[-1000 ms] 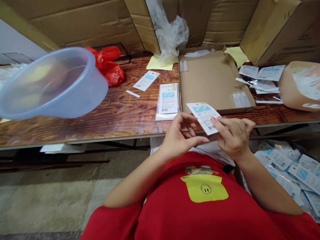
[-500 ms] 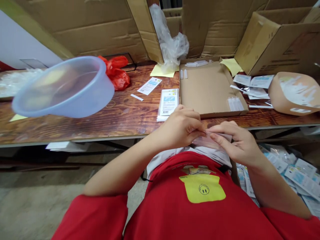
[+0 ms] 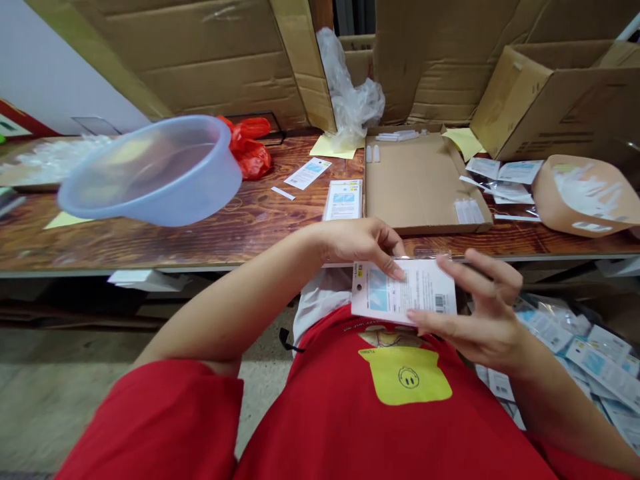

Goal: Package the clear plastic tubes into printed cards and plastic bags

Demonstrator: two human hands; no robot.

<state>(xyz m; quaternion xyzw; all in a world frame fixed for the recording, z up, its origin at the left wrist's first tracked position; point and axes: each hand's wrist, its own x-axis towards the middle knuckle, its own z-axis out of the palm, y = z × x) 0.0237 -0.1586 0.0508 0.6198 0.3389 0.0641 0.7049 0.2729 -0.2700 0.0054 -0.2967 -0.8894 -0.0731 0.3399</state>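
Over my lap, just off the table's front edge, a white printed card in a clear plastic sleeve (image 3: 420, 287) lies flat with its barcode side up. My left hand (image 3: 364, 243) pinches it at the upper edge, thumb on the printed face and fingers underneath. At its right end, my right hand (image 3: 483, 313) grips it by the edges between thumb and index finger, the other fingers spread. A stack of similar packaged cards (image 3: 344, 199) is on the table beyond my left hand. Right of the stack is a shallow cardboard tray (image 3: 413, 183) holding small clear plastic pieces.
A blue plastic basin (image 3: 195, 193) tilts on the left, beside a red plastic bag (image 3: 253, 157). A loose card (image 3: 307, 173) lies nearby. At right stands a peach bin (image 3: 555, 200) of translucent pieces. Finished-looking packets (image 3: 595, 360) are heaped below the table's right side.
The sleeved card has turned from nearly edge-on to flat, its printed face now visible. My right hand's fingers have spread along its right end, and my left thumb has moved onto its face.
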